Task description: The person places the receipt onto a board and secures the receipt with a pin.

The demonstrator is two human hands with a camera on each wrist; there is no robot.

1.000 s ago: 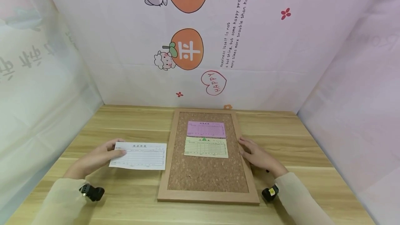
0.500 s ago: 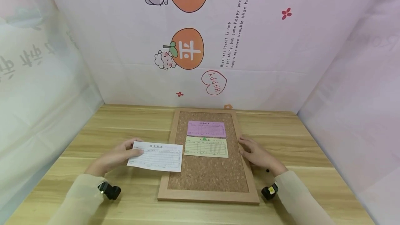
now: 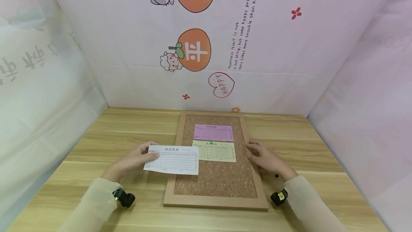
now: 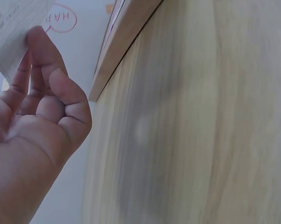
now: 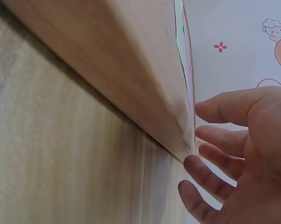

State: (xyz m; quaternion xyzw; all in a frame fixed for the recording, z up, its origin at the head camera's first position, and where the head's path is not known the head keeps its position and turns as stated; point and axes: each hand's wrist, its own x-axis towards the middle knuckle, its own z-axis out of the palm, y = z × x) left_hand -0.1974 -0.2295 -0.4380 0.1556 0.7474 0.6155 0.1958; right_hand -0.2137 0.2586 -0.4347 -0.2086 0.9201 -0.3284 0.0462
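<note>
My left hand (image 3: 136, 158) pinches the left end of a white printed form slip (image 3: 175, 164) between thumb and fingers. The slip's right part is over the left side of the framed cork board (image 3: 222, 180), covering a corner of the yellow slip (image 3: 219, 153). A green pushpin (image 3: 211, 143) sits at the top of that yellow slip. Directly above it on the cork is a purple slip (image 3: 213, 132). My right hand (image 3: 265, 158) is at the board's right edge, fingers relaxed; the right wrist view (image 5: 243, 149) shows nothing gripped in it.
The board lies on a wooden table (image 3: 135, 124), its far end near the printed back curtain (image 3: 257, 92). A small black object (image 3: 276, 175) is on the table by my right wrist. Curtains (image 3: 48, 81) flank both sides.
My left hand has carried the white slip rightward, from beside the board to over its left part. The right hand has stayed at the right edge.
</note>
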